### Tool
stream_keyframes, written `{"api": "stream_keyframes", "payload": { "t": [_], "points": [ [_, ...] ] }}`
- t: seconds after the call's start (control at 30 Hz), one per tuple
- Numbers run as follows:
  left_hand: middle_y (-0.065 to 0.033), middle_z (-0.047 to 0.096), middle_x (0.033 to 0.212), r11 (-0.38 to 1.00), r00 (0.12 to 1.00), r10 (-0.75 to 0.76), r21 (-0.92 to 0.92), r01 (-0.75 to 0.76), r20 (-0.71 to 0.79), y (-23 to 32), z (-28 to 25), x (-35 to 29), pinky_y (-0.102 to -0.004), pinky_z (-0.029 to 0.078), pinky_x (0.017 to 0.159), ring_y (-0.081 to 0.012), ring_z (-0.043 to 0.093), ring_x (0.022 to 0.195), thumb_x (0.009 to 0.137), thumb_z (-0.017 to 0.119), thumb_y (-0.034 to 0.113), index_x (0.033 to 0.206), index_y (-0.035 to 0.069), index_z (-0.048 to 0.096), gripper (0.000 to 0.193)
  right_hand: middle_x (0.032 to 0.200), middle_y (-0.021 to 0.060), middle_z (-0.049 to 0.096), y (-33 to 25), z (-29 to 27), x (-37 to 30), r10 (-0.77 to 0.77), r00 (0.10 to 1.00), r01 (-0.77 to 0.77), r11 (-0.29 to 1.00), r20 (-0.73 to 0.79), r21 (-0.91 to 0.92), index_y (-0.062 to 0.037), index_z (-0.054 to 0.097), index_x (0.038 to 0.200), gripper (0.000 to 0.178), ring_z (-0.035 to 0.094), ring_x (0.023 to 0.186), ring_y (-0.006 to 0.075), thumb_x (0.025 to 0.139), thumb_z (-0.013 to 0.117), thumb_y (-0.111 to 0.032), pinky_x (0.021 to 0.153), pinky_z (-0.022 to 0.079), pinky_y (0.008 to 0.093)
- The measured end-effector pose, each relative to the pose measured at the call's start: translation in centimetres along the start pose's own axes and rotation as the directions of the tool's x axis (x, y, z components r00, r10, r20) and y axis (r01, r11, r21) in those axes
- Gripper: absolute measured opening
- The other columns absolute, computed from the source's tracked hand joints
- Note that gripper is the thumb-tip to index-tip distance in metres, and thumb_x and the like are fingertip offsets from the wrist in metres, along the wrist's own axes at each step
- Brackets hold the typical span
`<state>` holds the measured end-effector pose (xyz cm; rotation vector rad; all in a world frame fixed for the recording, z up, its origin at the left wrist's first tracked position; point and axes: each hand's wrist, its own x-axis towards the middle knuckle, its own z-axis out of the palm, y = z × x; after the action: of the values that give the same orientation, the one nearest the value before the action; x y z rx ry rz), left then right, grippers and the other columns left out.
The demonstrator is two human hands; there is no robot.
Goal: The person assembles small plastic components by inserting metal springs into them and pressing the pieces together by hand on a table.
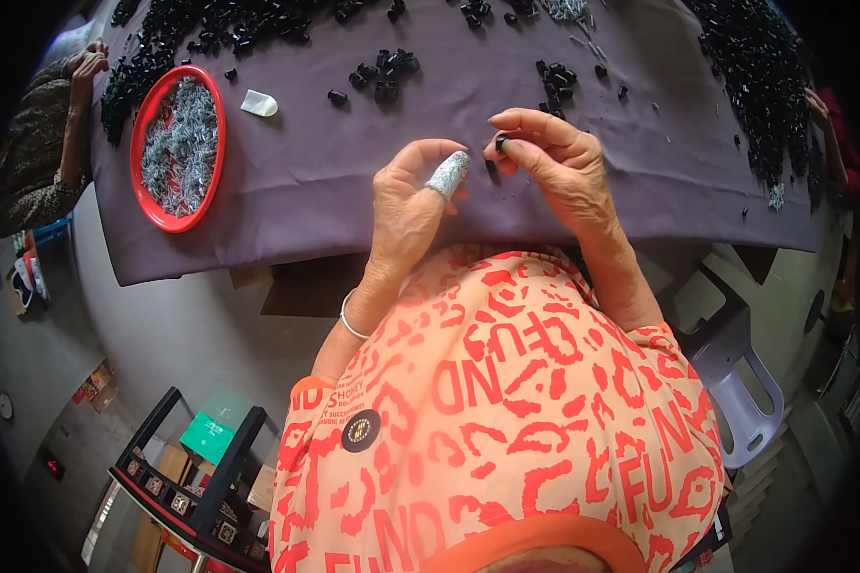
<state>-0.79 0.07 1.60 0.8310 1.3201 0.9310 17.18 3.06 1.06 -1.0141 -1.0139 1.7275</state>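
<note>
My right hand (564, 172) pinches a small black plastic part (502, 143) between thumb and index finger, over the near side of the cloth-covered table. A second dark piece (491, 168) shows just below those fingertips; whether it is held or lies on the cloth, I cannot tell. To its left is my left hand (406, 205), its fingers curled in toward the thumb. That thumb wears a silvery-grey wrap (447, 175). Anything inside the left fingers is hidden. The two hands are close together but apart.
A red oval basin (222, 143) of thin silvery pieces stands on the left of the purple-grey tablecloth (306, 181). Beside it lies a white finger-shaped piece (259, 103). Black parts (755, 86) heap at both sides, with small clusters (387, 74) between. Other people's arms (76, 124) reach the table edges.
</note>
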Motion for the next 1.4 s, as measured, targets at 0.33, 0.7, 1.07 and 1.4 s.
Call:
{"api": "stream_keyframes", "payload": {
  "t": [0.33, 0.7, 1.07, 1.4],
  "points": [
    [-0.0004, 0.057, 0.079, 0.329, 0.842, 0.531, 0.892, -0.309, 0.096, -1.6, 1.6, 1.0, -0.0351, 0.044, 0.069, -0.0207, 0.054, 0.079, 0.067, 0.076, 0.021, 0.081, 0.012, 0.064, 0.020, 0.092, 0.0035, 0.065, -0.1, -1.6, -0.3, -0.191, 0.979, 0.177, 0.969, -0.069, -0.170, 0.0003, 0.061, 0.106, 0.018, 0.059, 0.081, 0.0068, 0.088, 0.060, -0.001, 0.072, 0.048, 0.0194],
    [-0.0002, 0.057, 0.083, 0.387, 0.836, 0.545, 0.867, -0.315, 0.061, -2.0, 2.7, 1.6, -0.0362, 0.040, 0.069, -0.0215, 0.053, 0.081, 0.067, 0.074, 0.019, 0.081, 0.013, 0.064, 0.018, 0.093, 0.0009, 0.062, 0.5, -2.2, -1.0, -0.204, 0.975, 0.167, 0.934, -0.087, -0.316, 0.0014, 0.061, 0.104, 0.019, 0.058, 0.082, 0.0064, 0.086, 0.061, 0.002, 0.075, 0.049, 0.0197],
    [-0.0038, 0.058, 0.082, 0.312, 0.733, 0.674, 0.863, -0.397, 0.094, -2.5, 2.7, 2.2, -0.0353, 0.043, 0.069, -0.0237, 0.054, 0.079, 0.069, 0.072, 0.011, 0.087, 0.011, 0.066, 0.019, 0.091, 0.0011, 0.062, 0.4, -2.5, -1.4, -0.166, 0.981, 0.130, 0.948, -0.105, -0.289, 0.0009, 0.061, 0.103, 0.017, 0.059, 0.080, 0.0070, 0.086, 0.062, 0.001, 0.075, 0.050, 0.0204],
    [-0.0077, 0.059, 0.080, 0.538, 0.836, 0.544, 0.736, -0.410, 0.068, -1.9, 1.2, 3.2, -0.0367, 0.046, 0.067, -0.0270, 0.056, 0.077, 0.069, 0.073, 0.007, 0.086, 0.005, 0.065, 0.019, 0.091, 0.0031, 0.063, 0.5, -2.3, -1.5, -0.098, 0.990, 0.080, 0.982, -0.099, -0.171, 0.0012, 0.062, 0.102, 0.016, 0.060, 0.082, 0.0079, 0.086, 0.061, 0.001, 0.075, 0.052, 0.0209]
  ]
}}
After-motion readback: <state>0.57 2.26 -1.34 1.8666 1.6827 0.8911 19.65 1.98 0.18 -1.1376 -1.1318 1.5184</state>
